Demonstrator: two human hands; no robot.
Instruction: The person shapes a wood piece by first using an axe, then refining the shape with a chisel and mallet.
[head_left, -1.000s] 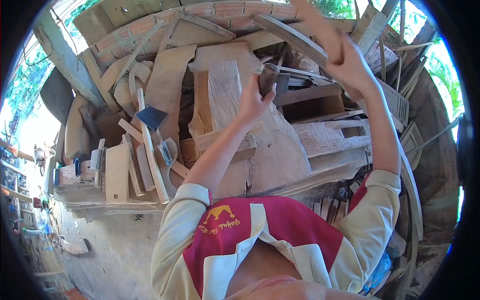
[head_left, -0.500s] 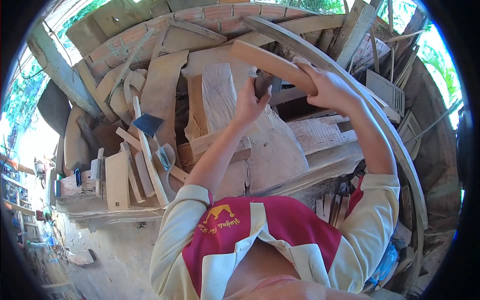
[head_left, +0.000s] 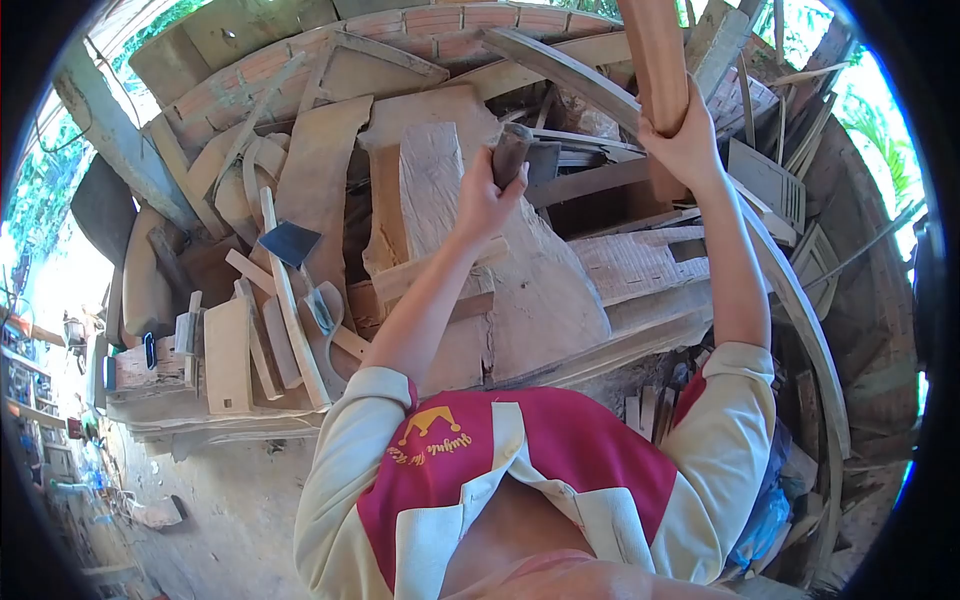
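Note:
My left hand (head_left: 488, 200) is closed around a short dark brown rounded piece (head_left: 511, 155), held above the stacked boards; its exact kind does not show. Raised on the right, my right hand (head_left: 685, 145) grips a long, smooth wooden piece (head_left: 657, 60) near its lower end. That piece stands nearly upright, and its top runs out of view. The two held things are apart. Under my left hand lie a rough pale plank (head_left: 432, 190) and a wide wooden board (head_left: 550, 300).
Cut wood pieces (head_left: 230, 355) lean together at the left, with a dark flat square (head_left: 290, 243) on one strip. A long curved beam (head_left: 800, 310) arches past my right arm. Behind is a brick wall (head_left: 300, 65). A phone-like dark object (head_left: 150, 351) stands far left.
The wooden piece in my right hand has swung from slanting across the dark piece to nearly upright, up and to the right. My left hand has stayed nearly in place.

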